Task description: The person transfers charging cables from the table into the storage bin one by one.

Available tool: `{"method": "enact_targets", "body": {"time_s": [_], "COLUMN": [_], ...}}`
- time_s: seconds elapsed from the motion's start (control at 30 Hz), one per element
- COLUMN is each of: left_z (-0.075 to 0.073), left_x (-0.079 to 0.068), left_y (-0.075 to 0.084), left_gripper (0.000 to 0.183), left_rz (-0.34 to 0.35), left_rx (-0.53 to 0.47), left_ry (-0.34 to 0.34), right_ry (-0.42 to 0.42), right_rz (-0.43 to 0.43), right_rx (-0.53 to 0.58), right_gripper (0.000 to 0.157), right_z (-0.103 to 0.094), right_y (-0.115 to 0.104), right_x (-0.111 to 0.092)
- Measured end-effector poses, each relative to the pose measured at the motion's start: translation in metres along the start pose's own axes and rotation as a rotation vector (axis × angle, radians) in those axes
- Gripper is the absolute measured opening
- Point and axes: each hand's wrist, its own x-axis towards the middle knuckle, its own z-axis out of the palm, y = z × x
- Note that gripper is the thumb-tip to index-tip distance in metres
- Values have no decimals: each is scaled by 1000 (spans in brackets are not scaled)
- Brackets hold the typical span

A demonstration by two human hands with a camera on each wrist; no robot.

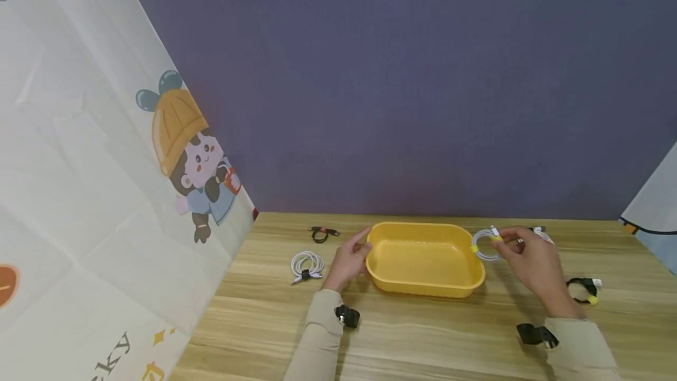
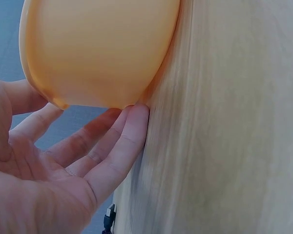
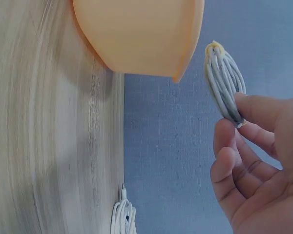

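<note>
A yellow plastic basin (image 1: 423, 291) sits on the wooden table, its inside bare. At its left end my left hand (image 1: 348, 260) grips the rim, thumb at the edge and fingertips against the outer wall (image 2: 102, 58). My right hand (image 1: 534, 263) pinches a coiled white cable (image 3: 224, 83) between thumb and fingers, raised beside the basin's right rim. Yellow ties bind this coil, and its light plug points up in the head view. Partly hidden behind the right hand lies another white cable (image 1: 543, 235), also seen low in the right wrist view.
Left of the basin lie a small black cable (image 1: 320, 239) with a red tie and a coiled white cable (image 1: 307, 263) with a black tie. A black cable (image 1: 582, 291) with a yellow tie lies by my right wrist. A dark blue wall panel (image 1: 423, 104) borders the table's back.
</note>
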Motion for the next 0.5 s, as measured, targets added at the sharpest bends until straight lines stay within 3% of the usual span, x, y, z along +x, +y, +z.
{"method": "enact_targets", "body": {"time_s": [0.5], "left_z": [1], "left_x": [1], "left_y": [-1], "left_gripper": [42], "left_rz": [-15], "left_rx": [9], "left_ry": [1], "right_ry": [-44], "right_rz": [-43], "right_rx": [30], "right_gripper": [26], "right_z": [7], "right_y": [-7], "right_x": [-1]}}
